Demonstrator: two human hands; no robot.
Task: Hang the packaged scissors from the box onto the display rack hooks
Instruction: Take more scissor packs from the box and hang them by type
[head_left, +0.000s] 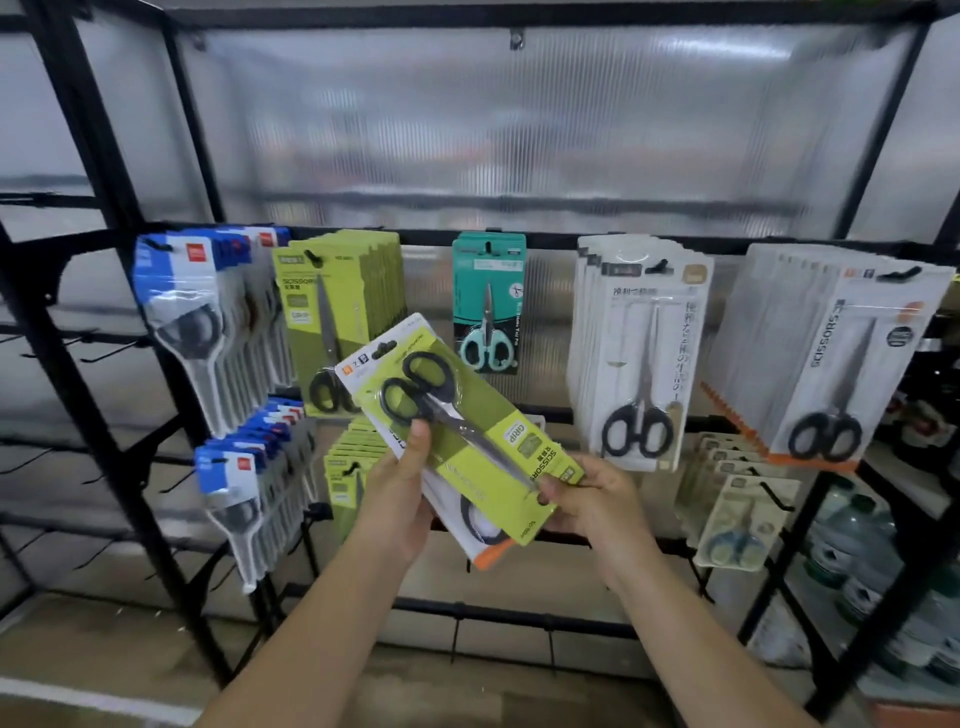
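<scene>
I hold a small stack of scissors packs in front of the rack. On top lies a lime-green pack (457, 415) with black-handled scissors, tilted with its hang hole toward the upper left. Under it shows a white pack with an orange edge (488, 556). My left hand (400, 493) grips the stack from the left, thumb on the green card. My right hand (592, 499) pinches the green pack's lower right end. Behind hang matching lime-green packs (337, 291) on an upper hook, with more green packs (348, 467) on a hook below.
The black display rack (519, 241) carries blue-and-white packs (202, 312) at left, a teal pack (488, 301) at centre, white packs (639, 353) and larger white packs (841, 353) at right. Bare hooks (93, 348) stick out at far left. Water bottles (872, 561) stand low right.
</scene>
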